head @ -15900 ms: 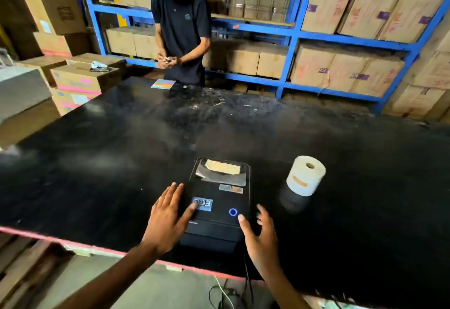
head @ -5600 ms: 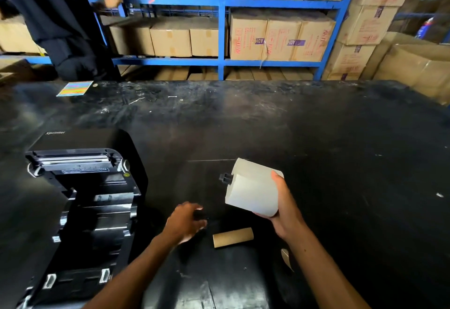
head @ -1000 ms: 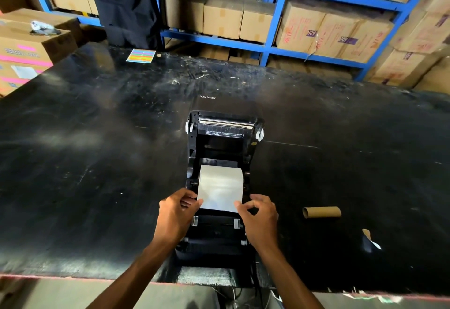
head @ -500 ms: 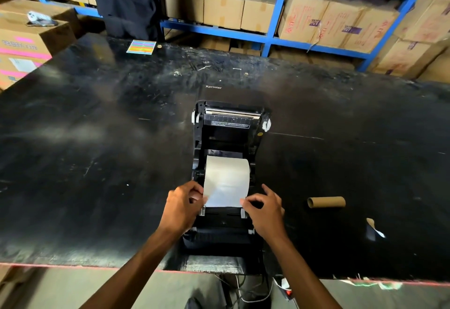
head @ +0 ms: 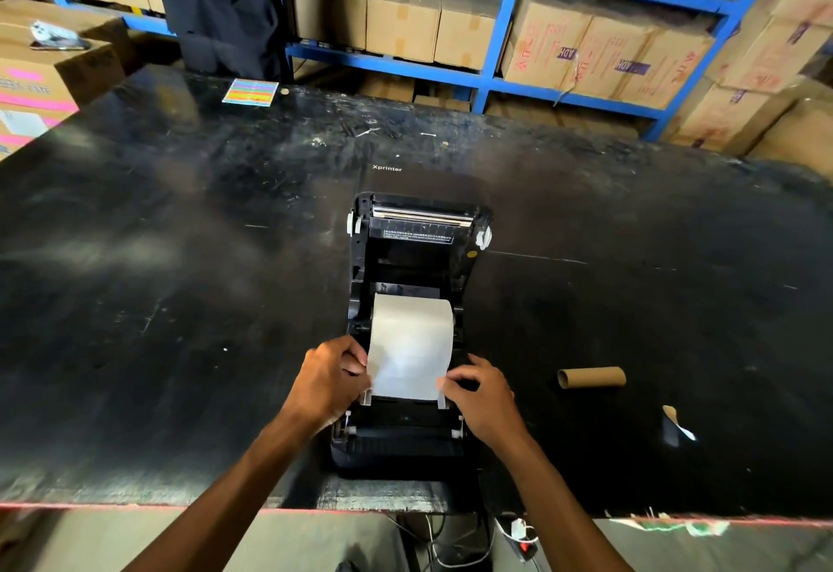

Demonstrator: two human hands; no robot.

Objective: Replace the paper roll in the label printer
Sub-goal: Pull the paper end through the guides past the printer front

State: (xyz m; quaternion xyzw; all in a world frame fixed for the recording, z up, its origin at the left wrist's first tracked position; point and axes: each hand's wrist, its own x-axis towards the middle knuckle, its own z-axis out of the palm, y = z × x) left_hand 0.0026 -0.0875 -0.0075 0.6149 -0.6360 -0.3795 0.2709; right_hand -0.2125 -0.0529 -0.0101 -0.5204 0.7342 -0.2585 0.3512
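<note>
New paper roll (head: 411, 323) seated in open printer (head: 408, 432) on tabletop (head: 180, 301). Left hand (head: 327, 384) and right hand (head: 480, 396), each grip pinching the sheet's edges. Best drawn forward evenly, square between side guides (head: 366, 398).

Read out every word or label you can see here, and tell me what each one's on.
"Xprinter": open lid of the label printer.
"ADK": purple marks on shelf cartons.
White warning sticker inside the lid: too small to read.
Pink-labelled box: blurred.
</note>
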